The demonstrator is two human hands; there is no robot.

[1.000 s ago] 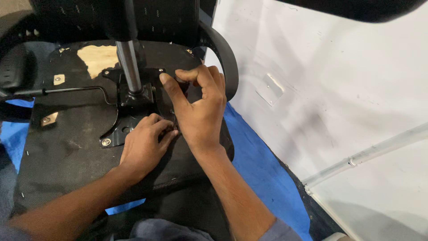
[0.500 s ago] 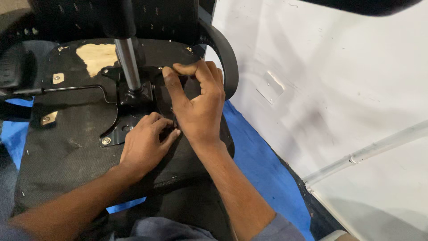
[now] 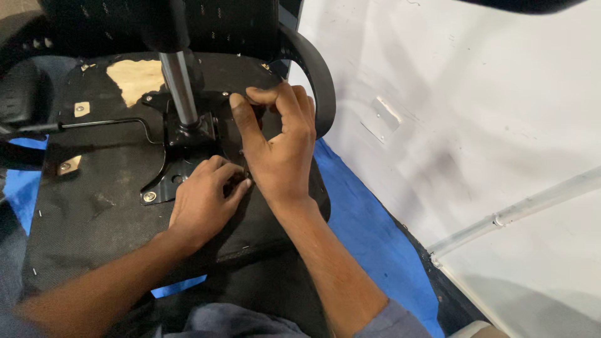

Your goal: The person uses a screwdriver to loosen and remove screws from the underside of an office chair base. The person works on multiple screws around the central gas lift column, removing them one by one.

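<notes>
An office chair lies upturned, its black seat underside point(image 3: 94, 213) facing me. A black metal plate point(image 3: 159, 184) with a silver gas cylinder point(image 3: 178, 87) is bolted to it; one bolt point(image 3: 149, 196) shows at the near left corner. My left hand point(image 3: 203, 200) rests on the plate's near right corner with its fingers curled down onto it. My right hand point(image 3: 278, 147) reaches over it, thumb and fingertips pinched together at the plate's far right corner. What they pinch is too small to make out.
A thin lever rod point(image 3: 106, 123) runs left from the plate. A torn patch point(image 3: 134, 78) bares wood. A black armrest point(image 3: 316, 69) curves at the right. Blue sheet point(image 3: 363, 225) lies below; a white wall point(image 3: 469, 94) and white pipe point(image 3: 532, 203) stand right.
My right hand's fingers have drawn closer into a pinch and shifted slightly at the plate's far corner. My left hand has stayed where it was.
</notes>
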